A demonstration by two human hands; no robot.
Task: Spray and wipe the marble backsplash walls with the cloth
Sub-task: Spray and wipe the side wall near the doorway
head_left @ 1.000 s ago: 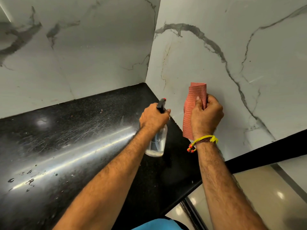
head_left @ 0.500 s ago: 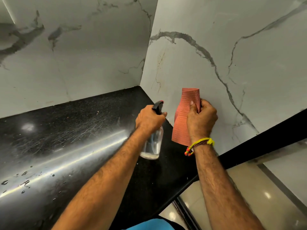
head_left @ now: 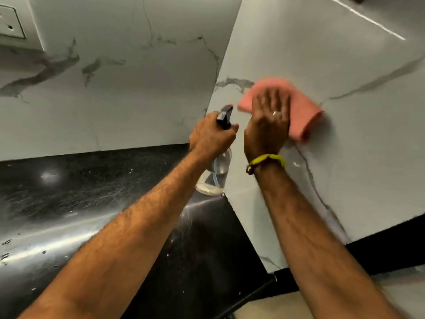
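My right hand (head_left: 269, 120) lies flat with straight fingers on the pink cloth (head_left: 301, 113) and presses it against the right marble wall (head_left: 345, 65), a little right of the corner. The cloth is blurred. My left hand (head_left: 210, 137) grips a clear spray bottle (head_left: 215, 178) by its neck, and the black nozzle (head_left: 225, 115) points up beside the corner. The bottle hangs above the black counter. A second marble wall (head_left: 115, 88) runs along the left.
A black stone counter (head_left: 69, 203) with water drops and streaks fills the lower left. A white wall socket (head_left: 10, 23) sits at the top left. The counter's front edge and a pale floor (head_left: 264, 307) lie at the bottom right.
My right hand went from gripping the dangling cloth to pressing it flat on the right wall, higher up. My left hand rose with the bottle. The view tilted upward.
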